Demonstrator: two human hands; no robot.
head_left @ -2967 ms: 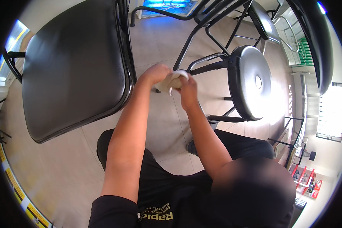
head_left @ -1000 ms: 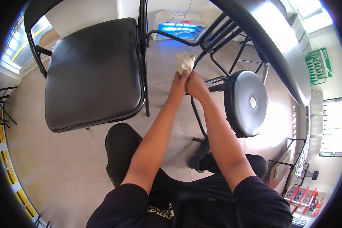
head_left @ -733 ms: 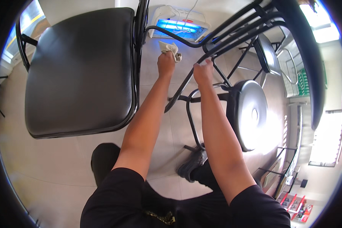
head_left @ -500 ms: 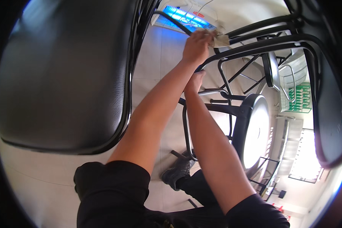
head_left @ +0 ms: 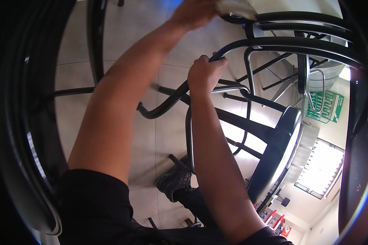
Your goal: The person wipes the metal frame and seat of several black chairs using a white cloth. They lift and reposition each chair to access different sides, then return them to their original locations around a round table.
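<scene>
My left hand is up at the top edge of the head view, closed on a pale, crumpled cloth. Motion blurs both, and the cloth lies by the end of a black metal tube. Below it, my right hand wraps round a bent black tubular leg of a chair frame. That frame is tipped over, its parallel tubes running off to the right. Part of the grip is hidden behind the fingers.
A stool with a round black-edged seat lies to the right of my right forearm. Another dark chair fills the left rim. My shoe is on the tiled floor. Farther right are a green rack and a bright window.
My left hand has moved up and away from my right hand, taking the cloth with it. The right hand stays on the chair leg. The view has shifted, and the left chair's broad padding now appears as a dark rim.
</scene>
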